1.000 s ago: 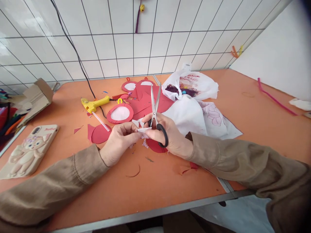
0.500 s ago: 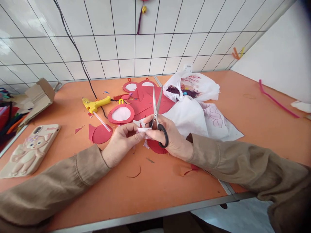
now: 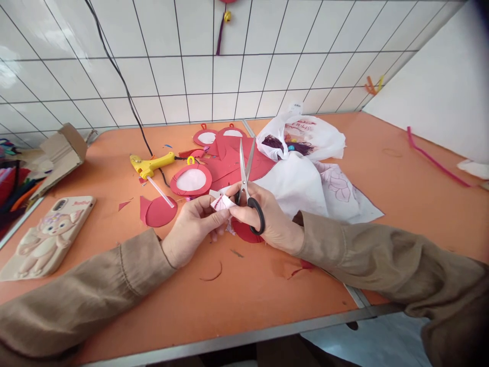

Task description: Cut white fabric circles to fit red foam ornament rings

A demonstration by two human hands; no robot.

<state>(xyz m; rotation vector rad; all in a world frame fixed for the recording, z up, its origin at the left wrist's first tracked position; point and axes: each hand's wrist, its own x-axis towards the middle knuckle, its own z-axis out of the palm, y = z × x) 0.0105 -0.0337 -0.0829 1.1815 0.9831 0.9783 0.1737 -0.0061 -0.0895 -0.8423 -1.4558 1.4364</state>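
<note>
Between both hands is a small white piece [image 3: 222, 203] with red-purple marks, paper or cloth, I cannot tell which. My left hand [image 3: 193, 221] pinches its left side between thumb and fingers. My right hand [image 3: 269, 214] grips a pair of scissors [image 3: 244, 176] with black handles, blades pointing up and slightly apart, while its thumb and fingertip also touch the white piece's right edge. Below the hands a red round piece [image 3: 247, 233] lies partly hidden. To the left are a red disc [image 3: 160, 211] and a red-rimmed oval [image 3: 191, 180] with a white middle.
A yellow glue gun [image 3: 153, 164] with a clear stick lies behind my left hand. Further left is a phone [image 3: 49, 234] in a doll case. Red sheets [image 3: 239, 163], a white plastic bag [image 3: 324, 135] and drawn-on white cloth [image 3: 340, 191] cover the back. Scraps dot the orange table [image 3: 160, 316].
The white piece has been turned in my fingers, so that more of its marked face shows. The scissors stay almost still in my right hand.
</note>
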